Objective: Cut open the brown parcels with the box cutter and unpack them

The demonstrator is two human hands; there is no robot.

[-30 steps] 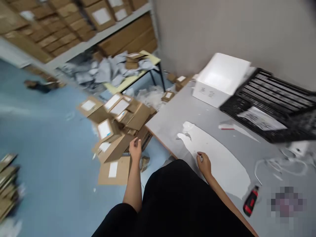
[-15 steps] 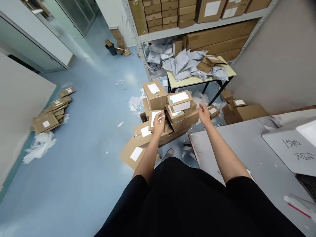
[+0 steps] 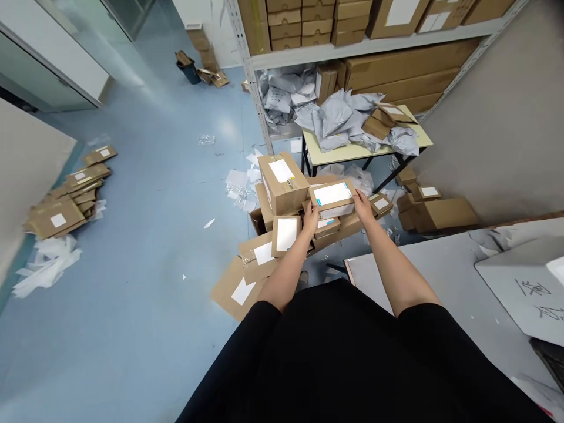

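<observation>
Between my two hands is a cardboard box [image 3: 333, 195] with a large white label on top, at the upper right of a pile of parcels. My left hand [image 3: 311, 220] grips its near left corner, and my right hand [image 3: 362, 208] is closed on its right side. Another labelled carton [image 3: 326, 228] lies right below it. To the left stands a taller taped box [image 3: 284, 183] with a white label. A small labelled box [image 3: 286, 234] rests just left of my left hand, above flatter cartons [image 3: 259, 258].
A grey-white table [image 3: 427, 276] is at my right. Beyond the pile, a small table [image 3: 365, 154] bears grey mailing bags [image 3: 337, 114], with a shelf rack [image 3: 304, 59] of boxes behind. Flat parcels [image 3: 70, 200] lie by the left wall; plastic scraps [image 3: 238, 185] litter the blue floor.
My left hand has moved right, from the small labelled box to the box with the large label. My right hand has come in against that box's right side. The view has shifted slightly.
</observation>
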